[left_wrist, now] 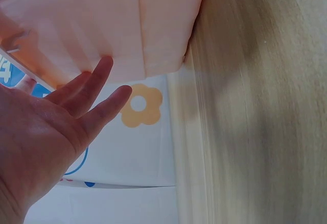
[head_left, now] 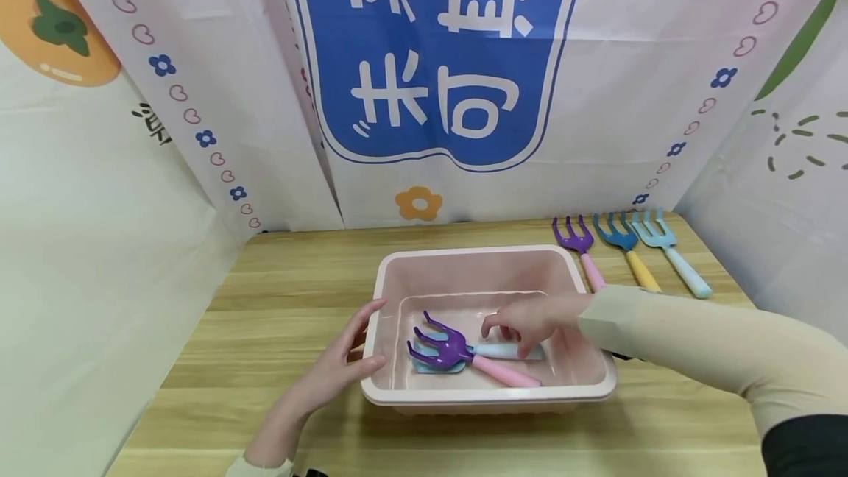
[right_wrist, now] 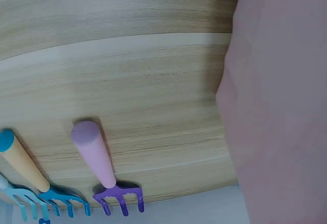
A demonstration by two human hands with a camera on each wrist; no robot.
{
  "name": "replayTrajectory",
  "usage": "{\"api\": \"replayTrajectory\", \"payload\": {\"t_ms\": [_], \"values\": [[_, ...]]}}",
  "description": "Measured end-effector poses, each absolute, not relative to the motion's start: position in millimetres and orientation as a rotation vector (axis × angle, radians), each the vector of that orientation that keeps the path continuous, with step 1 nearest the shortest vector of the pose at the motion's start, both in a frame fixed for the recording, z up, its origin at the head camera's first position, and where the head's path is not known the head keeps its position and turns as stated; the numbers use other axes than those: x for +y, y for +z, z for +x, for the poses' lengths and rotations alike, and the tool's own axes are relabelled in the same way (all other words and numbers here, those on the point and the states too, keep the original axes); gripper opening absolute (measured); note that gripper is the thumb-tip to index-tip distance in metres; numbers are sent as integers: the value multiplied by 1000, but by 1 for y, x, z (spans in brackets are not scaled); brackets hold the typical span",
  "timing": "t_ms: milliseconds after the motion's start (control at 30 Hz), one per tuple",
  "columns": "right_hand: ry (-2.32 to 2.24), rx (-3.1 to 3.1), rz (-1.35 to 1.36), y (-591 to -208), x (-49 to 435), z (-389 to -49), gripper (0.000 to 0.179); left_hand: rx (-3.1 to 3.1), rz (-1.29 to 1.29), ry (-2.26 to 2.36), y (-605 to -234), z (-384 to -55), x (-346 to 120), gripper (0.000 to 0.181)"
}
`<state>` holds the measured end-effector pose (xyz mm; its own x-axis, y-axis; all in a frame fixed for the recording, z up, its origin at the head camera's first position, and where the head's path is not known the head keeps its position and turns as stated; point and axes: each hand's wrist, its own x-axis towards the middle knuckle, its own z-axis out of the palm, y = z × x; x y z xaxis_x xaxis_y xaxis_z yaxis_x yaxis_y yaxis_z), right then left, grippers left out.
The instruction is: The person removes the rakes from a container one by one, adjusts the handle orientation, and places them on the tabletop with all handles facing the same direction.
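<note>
A pale pink plastic bin [head_left: 490, 396] stands on the table. My left hand [head_left: 334, 370] is at its left end, fingers and thumb spread at the rim; the left wrist view shows the fingers nearly straight against the outer wall. Reaching over the right rim, my right hand [head_left: 530, 321] hovers low inside with loosely bent fingers, thumb overlapping the light blue handle [head_left: 493, 350] of a garden tool with a flat light blue head. Across that head lies a purple garden fork [head_left: 450, 348] with a pink handle. The right wrist view does not show the right hand.
Right of the bin lie three more garden forks: a purple one with a pink handle [head_left: 575, 238], a blue one with a yellow handle [head_left: 623, 238], and a light blue one [head_left: 682, 271]. A printed cloth [head_left: 596, 168] hangs behind the wooden table [head_left: 291, 293].
</note>
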<state>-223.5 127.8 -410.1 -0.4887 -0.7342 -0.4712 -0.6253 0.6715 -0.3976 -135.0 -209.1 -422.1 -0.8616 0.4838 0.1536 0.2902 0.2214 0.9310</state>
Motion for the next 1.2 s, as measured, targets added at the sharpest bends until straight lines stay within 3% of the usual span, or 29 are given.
{"api": "replayTrajectory", "payload": {"t_ms": [467, 1200], "values": [[-169, 2339, -1048, -410, 130, -225, 44, 2330, 737, 1691, -421, -135, -210, 76], [-148, 2379, -1084, -410, 129, -226, 49, 2322, 732, 1693, -422, -135, -209, 75]]}}
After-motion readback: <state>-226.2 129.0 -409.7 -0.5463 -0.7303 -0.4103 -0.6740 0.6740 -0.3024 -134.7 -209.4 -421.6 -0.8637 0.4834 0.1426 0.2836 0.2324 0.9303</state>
